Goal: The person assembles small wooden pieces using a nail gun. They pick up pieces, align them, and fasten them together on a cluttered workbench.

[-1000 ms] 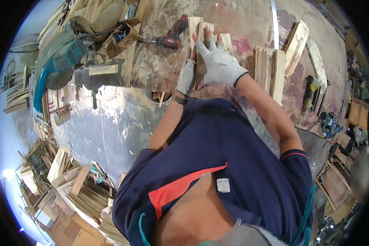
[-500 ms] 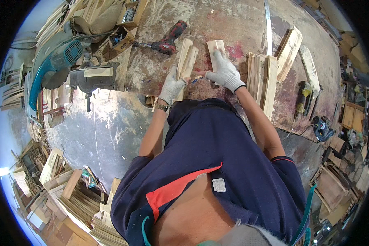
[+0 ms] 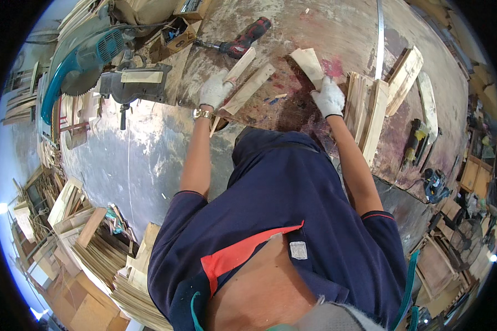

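Note:
My left hand (image 3: 215,90), in a white glove, is closed round a narrow wooden strip (image 3: 240,67) that slants away over the workbench (image 3: 292,27). A second wooden strip (image 3: 250,89) lies loose beside it, apart from the fingers. In its own white glove, my right hand (image 3: 329,99) grips the near end of a short, wider wooden board (image 3: 308,62). That board tilts toward the far left, and the fingers partly cover its near end. Between the hands, small chips and reddish stains mark the bench top.
A red and black cordless drill (image 3: 242,41) lies beyond my left hand. At left stands a teal miter saw (image 3: 88,60) with a bare blade. Upright wooden slats (image 3: 364,110), a metal rule (image 3: 380,38) and a blue power tool (image 3: 435,185) are on the right.
My hands have moved apart. The two strips that lay together on the left are now spread, one in my left hand. My right hand has shifted to the board's near end, and the board is more tilted.

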Available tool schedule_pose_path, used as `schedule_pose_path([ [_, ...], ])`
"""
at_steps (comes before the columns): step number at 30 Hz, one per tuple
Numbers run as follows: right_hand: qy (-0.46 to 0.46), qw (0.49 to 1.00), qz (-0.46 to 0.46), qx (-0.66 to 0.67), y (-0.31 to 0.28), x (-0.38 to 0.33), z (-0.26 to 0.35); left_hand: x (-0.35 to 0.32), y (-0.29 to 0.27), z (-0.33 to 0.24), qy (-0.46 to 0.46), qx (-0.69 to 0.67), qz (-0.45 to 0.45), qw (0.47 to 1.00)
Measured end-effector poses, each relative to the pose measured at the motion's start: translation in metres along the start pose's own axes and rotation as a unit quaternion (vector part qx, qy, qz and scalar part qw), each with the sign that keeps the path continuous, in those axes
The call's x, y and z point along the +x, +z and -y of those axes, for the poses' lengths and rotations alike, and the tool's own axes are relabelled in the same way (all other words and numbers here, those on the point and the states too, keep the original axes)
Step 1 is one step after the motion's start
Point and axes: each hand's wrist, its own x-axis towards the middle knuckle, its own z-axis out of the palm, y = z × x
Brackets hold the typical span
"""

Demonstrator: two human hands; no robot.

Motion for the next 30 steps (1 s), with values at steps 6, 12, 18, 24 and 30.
schedule_pose_path([
  [6,0.061,0.966,-0.048,0.245,-0.012,-0.027,-0.008,-0.038,0.016,-0.003,0.095,-0.121,0.087,0.984],
  [12,0.022,0.968,0.035,0.249,0.003,-0.082,-0.021,-0.051,0.070,-0.005,0.009,-0.171,0.186,0.967],
  [18,0.065,0.967,0.085,0.230,0.006,-0.103,-0.032,-0.032,0.033,0.096,-0.046,-0.056,-0.018,0.997],
  [24,-0.112,0.981,0.087,0.135,-0.001,-0.099,-0.029,-0.034,0.004,0.087,0.071,0.112,0.026,0.991],
  [30,-0.188,0.979,0.071,0.018,0.003,-0.093,-0.014,-0.048,0.057,0.015,0.133,0.176,-0.133,0.966],
])
